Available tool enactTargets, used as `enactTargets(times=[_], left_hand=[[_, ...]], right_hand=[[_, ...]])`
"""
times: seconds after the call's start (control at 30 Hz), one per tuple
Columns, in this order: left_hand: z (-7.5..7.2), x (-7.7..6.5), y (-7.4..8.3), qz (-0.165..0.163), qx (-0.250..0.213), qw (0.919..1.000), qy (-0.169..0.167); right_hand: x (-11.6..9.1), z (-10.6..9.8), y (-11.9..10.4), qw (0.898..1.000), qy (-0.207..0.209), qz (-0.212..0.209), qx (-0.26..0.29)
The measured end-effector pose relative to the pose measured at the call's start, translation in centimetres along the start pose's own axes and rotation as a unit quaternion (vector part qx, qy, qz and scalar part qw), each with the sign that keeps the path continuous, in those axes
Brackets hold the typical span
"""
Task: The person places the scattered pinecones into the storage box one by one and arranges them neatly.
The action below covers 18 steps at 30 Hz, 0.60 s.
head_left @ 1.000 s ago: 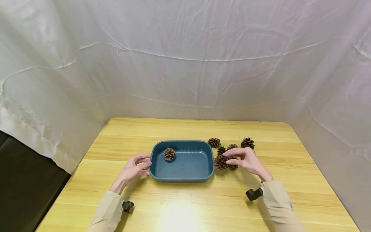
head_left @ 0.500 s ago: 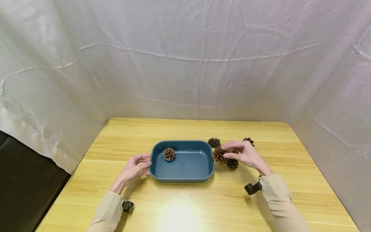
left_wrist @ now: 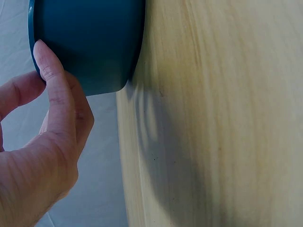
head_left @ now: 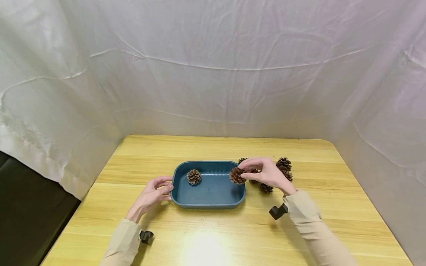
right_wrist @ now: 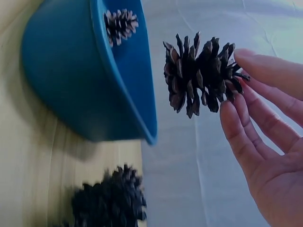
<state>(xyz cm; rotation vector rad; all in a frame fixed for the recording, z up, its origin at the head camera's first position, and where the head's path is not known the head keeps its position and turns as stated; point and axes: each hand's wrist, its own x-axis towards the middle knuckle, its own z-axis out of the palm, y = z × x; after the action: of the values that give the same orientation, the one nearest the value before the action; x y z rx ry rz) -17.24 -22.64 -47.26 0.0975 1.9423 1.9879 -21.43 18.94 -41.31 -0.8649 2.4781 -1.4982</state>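
Observation:
My right hand [head_left: 267,173] pinches a brown pine cone [head_left: 237,176] between thumb and fingers, above the right end of a dark blue rectangular plastic box [head_left: 208,206]. In the right wrist view, the held pine cone [right_wrist: 201,75] is gripped by its narrow end, scales spread, beside the rim. Another pine cone [head_left: 194,177] lies inside the box near its left end. At the box's left end, my left hand [head_left: 151,194] holds the rim; in the left wrist view its thumb and fingers touch the box wall [left_wrist: 94,42].
Several more pine cones [head_left: 284,163] lie on the wooden table [head_left: 206,229] right of the box, some partly hidden behind the right hand. White cloth [head_left: 219,74] hangs around the table's back and sides. A black surface [head_left: 26,207] shows at the far left.
My right hand has lifted a pine cone from the group at the right and carried it left over the box's right end. The left hand and box have stayed put.

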Motion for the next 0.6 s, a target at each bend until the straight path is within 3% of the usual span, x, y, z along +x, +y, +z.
enactTargets(times=[0.2, 0.6], left_hand=[[-0.1, 0.0, -0.1, 0.0, 0.0, 1.0, -0.001], [-0.1, 0.1, -0.1, -0.001, -0.001, 1.0, 0.003]], right_hand=[[1.3, 1.3, -0.6, 1.0, -0.012, -0.012, 0.005], [3.5, 4.1, -1.4, 1.0, -0.027, 0.008, 0.012]])
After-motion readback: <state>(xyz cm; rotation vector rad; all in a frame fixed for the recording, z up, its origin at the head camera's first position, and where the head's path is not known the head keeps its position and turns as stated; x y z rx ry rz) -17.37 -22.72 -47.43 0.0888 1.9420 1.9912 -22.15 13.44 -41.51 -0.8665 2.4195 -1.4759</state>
